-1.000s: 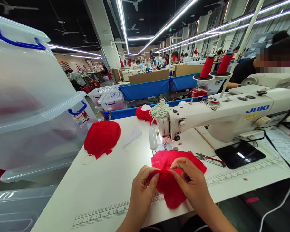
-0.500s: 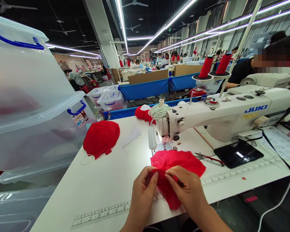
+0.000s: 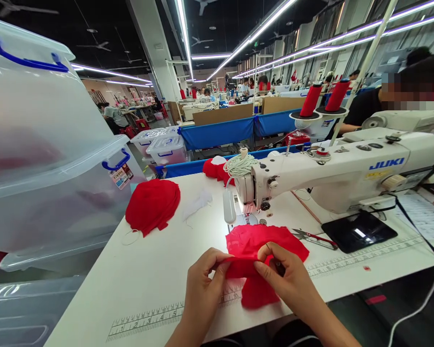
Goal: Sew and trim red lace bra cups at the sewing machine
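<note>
Cloth [image 3: 261,239] of bright red lies near the front edge of the white table [image 3: 148,279], just in front of the sewing machine [image 3: 332,169]. The left hand [image 3: 201,285] pinches the folded edge with thumb and fingers. The right hand [image 3: 292,285] grips the same edge close by and hides part of the cloth. How many layers it has is hard to tell. Both arms are cut off at the bottom. Little snips [image 3: 315,237] lie just beside the cloth.
</note>
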`<state>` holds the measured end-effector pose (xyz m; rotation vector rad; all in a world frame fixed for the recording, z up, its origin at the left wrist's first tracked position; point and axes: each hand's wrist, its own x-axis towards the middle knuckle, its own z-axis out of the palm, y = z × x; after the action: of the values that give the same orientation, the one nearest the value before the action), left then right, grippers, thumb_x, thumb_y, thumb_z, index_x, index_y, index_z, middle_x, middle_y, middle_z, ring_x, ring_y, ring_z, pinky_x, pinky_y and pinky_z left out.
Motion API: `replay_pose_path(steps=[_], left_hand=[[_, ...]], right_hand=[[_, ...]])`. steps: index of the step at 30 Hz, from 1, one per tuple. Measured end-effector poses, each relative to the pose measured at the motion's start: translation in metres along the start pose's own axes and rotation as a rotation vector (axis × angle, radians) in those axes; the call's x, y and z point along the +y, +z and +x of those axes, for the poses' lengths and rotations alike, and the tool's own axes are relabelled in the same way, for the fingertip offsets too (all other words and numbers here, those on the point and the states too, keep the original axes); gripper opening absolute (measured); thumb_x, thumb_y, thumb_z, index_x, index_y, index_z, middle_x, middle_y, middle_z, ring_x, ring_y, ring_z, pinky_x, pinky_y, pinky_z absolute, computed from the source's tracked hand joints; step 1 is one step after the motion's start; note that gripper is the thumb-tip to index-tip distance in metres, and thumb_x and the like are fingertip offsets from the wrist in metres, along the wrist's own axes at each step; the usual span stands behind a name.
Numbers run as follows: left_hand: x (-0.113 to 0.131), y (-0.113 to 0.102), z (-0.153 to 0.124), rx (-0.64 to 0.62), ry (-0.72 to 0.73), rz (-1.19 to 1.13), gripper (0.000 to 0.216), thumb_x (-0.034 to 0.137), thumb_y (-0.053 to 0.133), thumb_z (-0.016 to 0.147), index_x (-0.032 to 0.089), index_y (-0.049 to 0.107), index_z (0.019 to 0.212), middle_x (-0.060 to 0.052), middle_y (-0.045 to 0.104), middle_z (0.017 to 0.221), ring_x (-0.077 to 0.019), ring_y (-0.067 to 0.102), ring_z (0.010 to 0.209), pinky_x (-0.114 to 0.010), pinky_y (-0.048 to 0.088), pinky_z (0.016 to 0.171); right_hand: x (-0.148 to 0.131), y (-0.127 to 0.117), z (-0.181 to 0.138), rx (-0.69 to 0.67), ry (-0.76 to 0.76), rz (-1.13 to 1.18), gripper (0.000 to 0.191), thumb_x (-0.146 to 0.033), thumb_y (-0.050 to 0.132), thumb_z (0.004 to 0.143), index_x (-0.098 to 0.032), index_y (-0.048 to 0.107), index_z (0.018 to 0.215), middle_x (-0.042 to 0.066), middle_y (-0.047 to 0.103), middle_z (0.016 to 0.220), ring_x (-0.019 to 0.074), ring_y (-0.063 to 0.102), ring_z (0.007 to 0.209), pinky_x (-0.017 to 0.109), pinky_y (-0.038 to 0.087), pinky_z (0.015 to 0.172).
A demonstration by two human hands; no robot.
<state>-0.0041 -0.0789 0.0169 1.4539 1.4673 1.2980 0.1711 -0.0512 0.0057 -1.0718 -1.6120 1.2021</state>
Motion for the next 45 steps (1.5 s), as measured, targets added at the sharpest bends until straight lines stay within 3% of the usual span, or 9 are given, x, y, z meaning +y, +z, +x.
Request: replay_pose_path(steps=[4,8,12,17,25,30,36,39,45], left_hand=[[-0.002,-0.002,0.003,-0.031,-0.087,-0.009,0.025,0.038,0.057,0.080,0.020,0.061,0.063,-0.001,0.057,0.061,-0.0159,0.050,0.059,-0.025,0.041,0.057],[0.001,0.002,0.003,-0.159,-0.138,-0.030,0.022,0.042,0.061,0.079,0.021,0.067,0.083,0.000,0.058,0.066,-0.0158,0.049,0.062,-0.025,0.040,0.059],[0.000,0.003,0.005,-0.131,-0.099,-0.109,0.028,0.042,0.060,0.081,0.019,0.065,0.066,-0.002,0.054,0.070,-0.0165,0.050,0.069,-0.025,0.042,0.064],[-0.010,0.009,0.002,-0.091,-0.300,-0.391,0.031,0.048,0.063,0.079,0.018,0.060,0.072,0.003,0.047,0.061,-0.0091,0.039,0.051,-0.019,0.035,0.046],[-0.011,0.012,-0.003,-0.018,-0.323,-0.440,0.032,0.046,0.073,0.070,0.016,0.063,0.070,0.002,0.054,0.062,-0.0091,0.046,0.055,-0.017,0.040,0.047],[-0.009,0.012,-0.003,0.038,-0.470,-0.641,0.033,0.045,0.076,0.067,0.017,0.060,0.075,0.005,0.053,0.058,-0.0056,0.039,0.045,-0.014,0.032,0.039],[-0.012,0.016,-0.011,-0.020,-0.401,-0.612,0.026,0.034,0.078,0.066,0.019,0.060,0.078,0.002,0.062,0.071,-0.0094,0.047,0.058,-0.019,0.042,0.055],[-0.009,0.017,-0.013,-0.036,-0.276,-0.467,0.024,0.037,0.075,0.068,0.020,0.061,0.077,0.001,0.062,0.073,-0.0121,0.049,0.063,-0.020,0.043,0.057],[-0.002,0.019,-0.017,0.044,-0.184,-0.320,0.022,0.042,0.067,0.076,0.020,0.064,0.074,0.001,0.060,0.069,-0.0135,0.053,0.064,-0.022,0.043,0.061]], right_hand=[[0.003,0.003,0.000,-0.037,0.038,0.040,0.022,-0.037,0.053,0.086,-0.020,0.048,0.074,-0.008,0.032,0.057,0.0096,0.028,0.050,0.023,0.021,0.047],[0.000,0.007,0.000,-0.006,-0.011,-0.115,0.015,-0.032,0.058,0.083,-0.020,0.054,0.075,-0.006,0.040,0.057,0.0104,0.032,0.051,0.022,0.025,0.048],[-0.003,0.007,0.000,-0.104,-0.007,-0.129,0.010,-0.027,0.065,0.077,-0.020,0.058,0.080,-0.004,0.055,0.068,0.0091,0.035,0.051,0.022,0.030,0.049],[-0.002,0.006,0.000,-0.097,-0.051,-0.195,0.009,-0.019,0.063,0.076,-0.020,0.055,0.070,-0.004,0.050,0.066,0.0098,0.038,0.054,0.021,0.030,0.049],[0.005,0.009,0.000,-0.032,0.079,0.134,0.028,-0.046,0.057,0.084,-0.020,0.050,0.074,-0.008,0.032,0.056,0.0093,0.028,0.049,0.022,0.024,0.045],[0.012,0.008,0.004,0.098,0.203,0.334,0.042,-0.057,0.062,0.077,-0.020,0.046,0.067,-0.006,0.037,0.058,0.0082,0.031,0.048,0.019,0.027,0.041],[0.003,0.008,0.002,-0.058,0.108,0.236,0.043,-0.059,0.051,0.084,-0.018,0.059,0.076,-0.002,0.045,0.063,0.0111,0.038,0.055,0.021,0.032,0.049],[0.000,0.010,0.000,0.024,0.055,0.139,0.035,-0.051,0.055,0.085,-0.018,0.060,0.072,-0.004,0.040,0.058,0.0099,0.033,0.052,0.022,0.028,0.047],[0.001,0.017,-0.004,0.064,-0.187,-0.132,0.011,-0.029,0.060,0.084,-0.019,0.062,0.079,-0.001,0.058,0.068,0.0109,0.044,0.052,0.022,0.036,0.048]])
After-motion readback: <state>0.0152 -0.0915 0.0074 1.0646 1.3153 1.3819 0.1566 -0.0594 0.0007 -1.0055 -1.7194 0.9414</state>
